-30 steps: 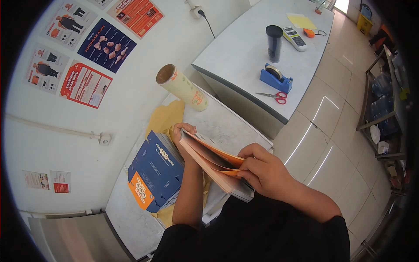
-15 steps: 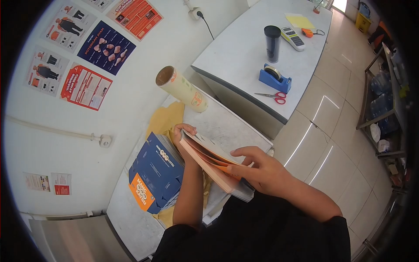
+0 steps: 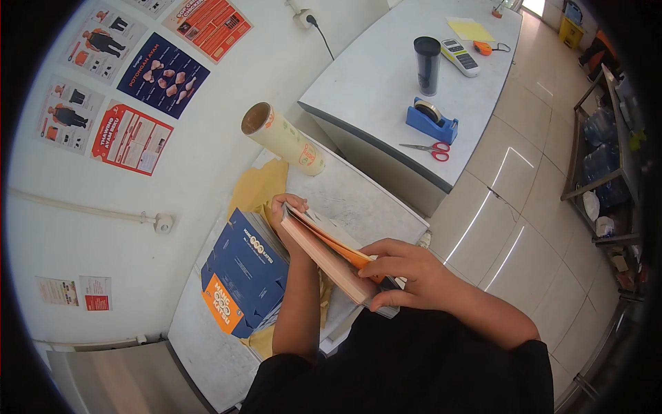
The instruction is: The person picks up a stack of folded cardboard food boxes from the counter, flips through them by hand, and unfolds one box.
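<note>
A thick stack of flat cardboard sheets (image 3: 324, 259), perhaps folded cartons, is tilted in front of my body, its pale pinkish edges facing me and an orange sheet (image 3: 345, 250) near its top. My left hand (image 3: 289, 205) is wrapped round the far end; part of it is hidden behind the stack. At the near end, my right hand (image 3: 408, 272) is curled over the edge, fingers on the orange sheet and thumb lower down against the stack. Left of my left forearm stands a pile of flat blue cartons (image 3: 252, 265) with orange panels, on brown paper (image 3: 258, 185).
A printed roll with a cardboard core (image 3: 283, 138) stands on the white table (image 3: 372, 200). The adjoining counter holds red-handled scissors (image 3: 439, 151), a blue tape dispenser (image 3: 432, 123), a dark tumbler (image 3: 427, 67) and a card terminal (image 3: 460, 58). A rack (image 3: 607, 172) stands right.
My right hand's fingers have pressed down and its thumb has come to the stack's near end. The fanned sheets at the top have closed together. My left hand keeps its hold.
</note>
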